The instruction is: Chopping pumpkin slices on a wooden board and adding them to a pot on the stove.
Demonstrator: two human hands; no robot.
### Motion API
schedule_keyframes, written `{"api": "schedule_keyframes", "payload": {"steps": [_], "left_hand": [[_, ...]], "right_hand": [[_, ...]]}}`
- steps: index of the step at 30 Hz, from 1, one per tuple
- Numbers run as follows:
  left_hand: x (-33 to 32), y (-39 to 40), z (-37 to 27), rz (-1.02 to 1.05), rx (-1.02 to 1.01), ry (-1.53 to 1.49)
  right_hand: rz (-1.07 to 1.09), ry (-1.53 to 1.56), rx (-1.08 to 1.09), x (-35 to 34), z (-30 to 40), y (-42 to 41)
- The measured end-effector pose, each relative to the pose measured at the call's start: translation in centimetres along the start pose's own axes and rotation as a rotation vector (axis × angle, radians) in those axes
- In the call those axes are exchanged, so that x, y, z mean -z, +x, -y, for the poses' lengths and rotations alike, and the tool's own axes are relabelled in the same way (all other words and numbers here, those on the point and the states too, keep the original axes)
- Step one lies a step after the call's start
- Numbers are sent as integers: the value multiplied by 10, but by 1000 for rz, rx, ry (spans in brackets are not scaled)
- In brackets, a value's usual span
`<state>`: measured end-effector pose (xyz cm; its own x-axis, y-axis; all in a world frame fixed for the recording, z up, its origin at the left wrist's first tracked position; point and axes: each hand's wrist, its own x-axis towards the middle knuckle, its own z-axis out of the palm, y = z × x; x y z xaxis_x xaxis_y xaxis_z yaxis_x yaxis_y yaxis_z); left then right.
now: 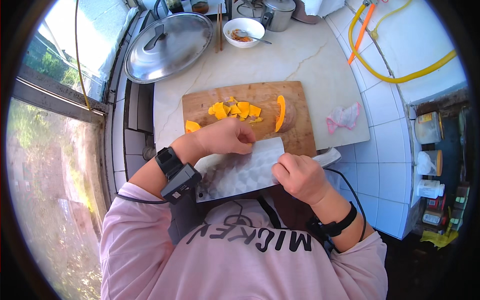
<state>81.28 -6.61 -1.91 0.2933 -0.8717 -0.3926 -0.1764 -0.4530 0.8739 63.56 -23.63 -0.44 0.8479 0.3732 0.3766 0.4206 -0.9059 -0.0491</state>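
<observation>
My right hand point(300, 176) grips a cleaver by its handle point(330, 157), whose end juts out to the right. The broad dimpled steel blade point(240, 168) lies flat-side up in front of my body, over the near edge of a wooden cutting board point(300, 142). At the blade's far edge, my left hand point(228, 137) has its fingers curled in, with a tiny orange bit by the fingertips; whether it pinches that bit is unclear. Cut orange pumpkin pieces point(236, 108) lie on the board, with another chunk point(192, 126) at its left edge. An unpeeled pumpkin portion point(288, 116) rests at the right.
A large steel lid point(168, 47) lies at the back left, beside wooden chopsticks point(219, 30). Behind the board stand a white bowl point(243, 32) with food and a spoon, and a steel pot point(278, 15). A pink-edged cloth point(343, 117) lies right. Shelved jars point(428, 127) stand far right.
</observation>
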Motion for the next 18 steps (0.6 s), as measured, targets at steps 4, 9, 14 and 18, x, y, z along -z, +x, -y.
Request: {"api": "schedule_keyframes", "payload": {"steps": [4, 9, 14, 18], "left_hand": [[5, 11, 1, -6, -39, 194], [15, 13, 17, -267, 71, -87], [17, 20, 37, -637, 90, -162], [-1, 26, 61, -719, 123, -253]], "right_hand": [[33, -3, -14, 1, 3, -5], [6, 164, -244, 6, 7, -20], [89, 641, -781, -9, 3, -67], [104, 584, -925, -15, -18, -87]]}}
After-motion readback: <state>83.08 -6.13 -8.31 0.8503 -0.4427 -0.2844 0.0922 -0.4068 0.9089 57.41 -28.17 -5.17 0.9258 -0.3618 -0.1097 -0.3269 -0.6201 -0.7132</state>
